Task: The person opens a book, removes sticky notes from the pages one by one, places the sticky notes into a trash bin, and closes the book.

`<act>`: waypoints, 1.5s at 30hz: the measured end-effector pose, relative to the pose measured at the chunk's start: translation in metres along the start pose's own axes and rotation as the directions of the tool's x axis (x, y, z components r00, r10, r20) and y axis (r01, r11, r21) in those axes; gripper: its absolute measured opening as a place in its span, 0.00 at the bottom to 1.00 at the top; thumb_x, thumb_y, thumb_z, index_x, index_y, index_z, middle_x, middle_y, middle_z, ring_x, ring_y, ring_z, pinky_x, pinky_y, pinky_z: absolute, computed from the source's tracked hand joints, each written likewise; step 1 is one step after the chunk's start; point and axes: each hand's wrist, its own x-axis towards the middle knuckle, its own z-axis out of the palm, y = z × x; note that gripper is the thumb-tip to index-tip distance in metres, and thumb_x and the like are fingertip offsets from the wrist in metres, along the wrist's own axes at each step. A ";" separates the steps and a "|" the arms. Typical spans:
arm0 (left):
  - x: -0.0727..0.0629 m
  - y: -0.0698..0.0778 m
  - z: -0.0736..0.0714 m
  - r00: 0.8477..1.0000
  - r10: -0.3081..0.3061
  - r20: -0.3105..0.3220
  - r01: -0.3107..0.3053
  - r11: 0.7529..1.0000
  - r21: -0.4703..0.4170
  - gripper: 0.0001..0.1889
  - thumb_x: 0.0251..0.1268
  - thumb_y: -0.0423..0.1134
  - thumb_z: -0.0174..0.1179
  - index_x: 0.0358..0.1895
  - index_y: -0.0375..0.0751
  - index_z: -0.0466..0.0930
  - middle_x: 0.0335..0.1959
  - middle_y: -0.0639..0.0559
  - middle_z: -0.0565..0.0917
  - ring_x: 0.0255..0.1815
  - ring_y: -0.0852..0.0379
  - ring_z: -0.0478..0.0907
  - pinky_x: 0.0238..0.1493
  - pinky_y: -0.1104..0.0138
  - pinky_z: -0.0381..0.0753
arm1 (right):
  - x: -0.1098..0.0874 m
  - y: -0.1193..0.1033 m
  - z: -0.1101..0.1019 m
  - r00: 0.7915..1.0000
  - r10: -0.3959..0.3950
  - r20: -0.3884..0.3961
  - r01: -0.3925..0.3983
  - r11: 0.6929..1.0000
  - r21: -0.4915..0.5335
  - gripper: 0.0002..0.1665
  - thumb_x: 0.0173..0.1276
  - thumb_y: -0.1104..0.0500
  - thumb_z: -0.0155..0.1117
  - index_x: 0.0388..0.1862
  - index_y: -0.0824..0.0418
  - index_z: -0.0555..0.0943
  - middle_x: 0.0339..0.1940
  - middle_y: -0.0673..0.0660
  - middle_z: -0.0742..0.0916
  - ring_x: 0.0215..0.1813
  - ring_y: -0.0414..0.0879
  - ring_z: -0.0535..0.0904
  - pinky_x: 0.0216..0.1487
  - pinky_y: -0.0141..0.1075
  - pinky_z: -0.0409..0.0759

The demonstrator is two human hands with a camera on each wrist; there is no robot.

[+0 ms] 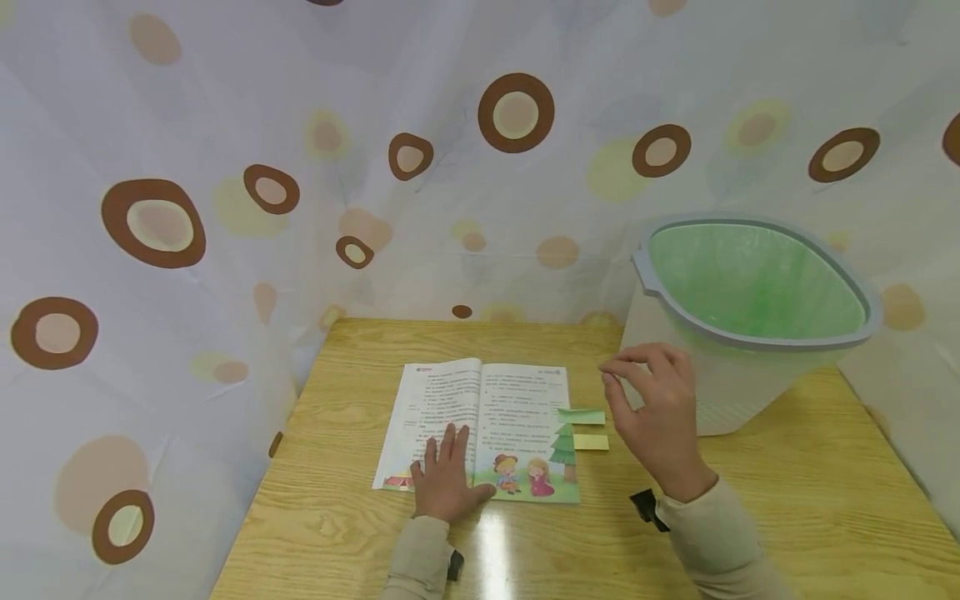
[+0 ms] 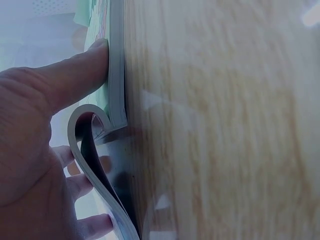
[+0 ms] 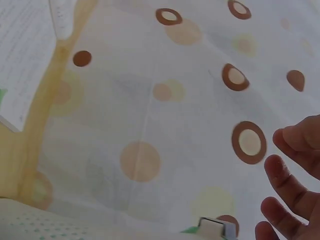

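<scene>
From my seat I find the print (image 1: 442, 393) in the book (image 1: 517, 429) too small to read in the head view, where the left hand (image 1: 444, 483) covers part of the page at seven o'clock and the right hand (image 1: 662, 417) hides some of the bin (image 1: 731, 387) at its eight o'clock. I cannot make out the bin's inner floor, and both sleeves (image 1: 420, 550) and the counter (image 1: 292, 533) run off around six o'clock. My left wrist feed crops that hand at nine o'clock; my right one crops its hand at three, bin at seven, book at ten.
</scene>
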 end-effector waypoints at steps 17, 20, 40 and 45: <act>0.002 -0.004 0.006 1.000 0.010 -0.007 -0.010 1.000 0.002 0.54 0.48 0.58 0.73 0.78 0.50 0.54 0.81 0.45 0.55 0.78 0.28 0.52 0.69 0.25 0.53 | -0.057 0.033 0.055 0.816 0.343 0.464 -0.254 0.936 -0.246 0.10 0.61 0.62 0.71 0.42 0.60 0.88 0.44 0.61 0.86 0.56 0.62 0.74 0.55 0.58 0.75; 0.001 -0.004 0.006 1.000 0.005 0.001 -0.005 1.000 -0.008 0.54 0.48 0.58 0.73 0.78 0.50 0.54 0.81 0.45 0.55 0.78 0.28 0.52 0.69 0.25 0.52 | -0.065 0.038 0.063 0.768 0.387 0.511 -0.262 0.917 -0.302 0.11 0.61 0.61 0.71 0.43 0.60 0.88 0.45 0.61 0.86 0.58 0.61 0.74 0.55 0.58 0.76; 0.002 -0.005 0.005 1.000 0.006 -0.006 -0.006 1.000 -0.003 0.54 0.48 0.59 0.73 0.78 0.50 0.54 0.81 0.44 0.55 0.78 0.29 0.52 0.68 0.26 0.53 | -0.093 0.074 0.106 0.727 0.354 0.588 -0.117 0.908 -0.402 0.10 0.61 0.66 0.65 0.41 0.59 0.88 0.47 0.59 0.89 0.57 0.61 0.77 0.53 0.61 0.77; 0.002 -0.004 0.004 1.000 -0.001 -0.004 0.001 1.000 -0.004 0.54 0.48 0.59 0.73 0.78 0.51 0.54 0.81 0.45 0.55 0.79 0.30 0.51 0.69 0.26 0.53 | -0.092 0.075 0.109 0.687 0.381 0.619 -0.116 0.898 -0.424 0.09 0.63 0.65 0.64 0.39 0.57 0.89 0.46 0.58 0.88 0.57 0.62 0.76 0.53 0.61 0.76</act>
